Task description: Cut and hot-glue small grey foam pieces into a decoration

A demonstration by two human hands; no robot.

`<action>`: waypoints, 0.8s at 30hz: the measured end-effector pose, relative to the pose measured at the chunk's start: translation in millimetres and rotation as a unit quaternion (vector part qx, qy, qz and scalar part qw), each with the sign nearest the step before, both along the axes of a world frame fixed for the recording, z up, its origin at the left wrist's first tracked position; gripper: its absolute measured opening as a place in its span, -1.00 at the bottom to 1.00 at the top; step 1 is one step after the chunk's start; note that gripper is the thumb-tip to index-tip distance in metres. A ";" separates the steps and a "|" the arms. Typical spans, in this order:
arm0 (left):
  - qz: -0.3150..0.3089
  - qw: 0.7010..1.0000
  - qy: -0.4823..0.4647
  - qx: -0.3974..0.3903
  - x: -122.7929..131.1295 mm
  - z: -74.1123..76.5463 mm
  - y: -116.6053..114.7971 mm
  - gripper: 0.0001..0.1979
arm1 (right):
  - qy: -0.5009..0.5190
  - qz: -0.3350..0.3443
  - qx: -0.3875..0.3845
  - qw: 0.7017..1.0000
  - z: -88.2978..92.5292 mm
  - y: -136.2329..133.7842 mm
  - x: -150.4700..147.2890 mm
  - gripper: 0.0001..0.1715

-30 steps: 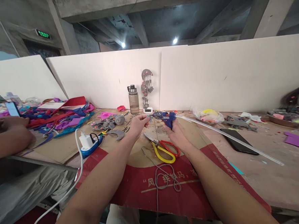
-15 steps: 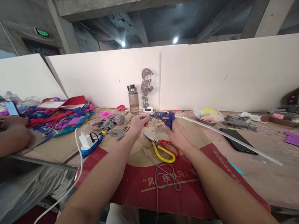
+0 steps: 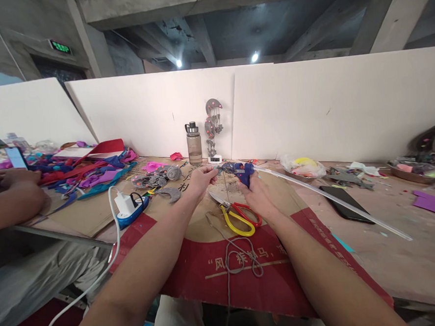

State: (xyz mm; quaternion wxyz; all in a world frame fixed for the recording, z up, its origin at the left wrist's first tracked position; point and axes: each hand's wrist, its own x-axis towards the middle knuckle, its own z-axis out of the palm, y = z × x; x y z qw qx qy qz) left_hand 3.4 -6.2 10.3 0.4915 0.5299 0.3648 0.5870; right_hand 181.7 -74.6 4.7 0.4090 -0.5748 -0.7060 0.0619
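My right hand grips a blue hot glue gun, its nozzle pointing left and a long clear glue stick trailing out of its back. At the nozzle tip, the fingers of my left hand are pinched together; what they hold is too small to make out. A grey cord hangs down near the nozzle and lies in loops over the red part of the cardboard. Scissors with one yellow and one red handle rest just below my hands, blades toward the far left.
Left of my hands are a grey felt crescent, a yarn ball and a blue power strip. A bottle stands behind. Rightward lies a black phone. Another person's hand is at far left near coloured felt scraps.
Almost nothing differs. Both hands and the glue gun keep nearly the same place, with only a slight shift of the whole view.
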 end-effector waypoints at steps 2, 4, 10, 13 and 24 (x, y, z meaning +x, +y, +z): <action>0.002 1.000 -0.004 -0.003 -0.1 0.2 -0.2 -0.78 | 0.001 0.001 -0.004 1.000 -0.2 0.6 0.4 -0.55; 0.004 1.000 -0.008 -0.006 -0.3 0.6 -0.5 -0.79 | 0.000 0.001 -0.006 1.000 -0.2 0.7 0.7 -0.55; -0.001 1.000 -0.020 -0.007 -1.2 1.3 -1.0 -0.75 | 0.007 0.004 0.011 1.000 -0.7 -0.5 0.6 -0.54; -0.001 1.000 -0.021 -0.012 -1.1 1.4 -1.3 -0.74 | 0.023 0.007 0.026 0.999 -2.4 0.7 0.7 -0.57; -0.001 1.000 -0.003 -0.014 0.0 0.0 0.5 -0.75 | 0.033 0.010 0.031 0.999 -2.1 3.6 1.6 -0.60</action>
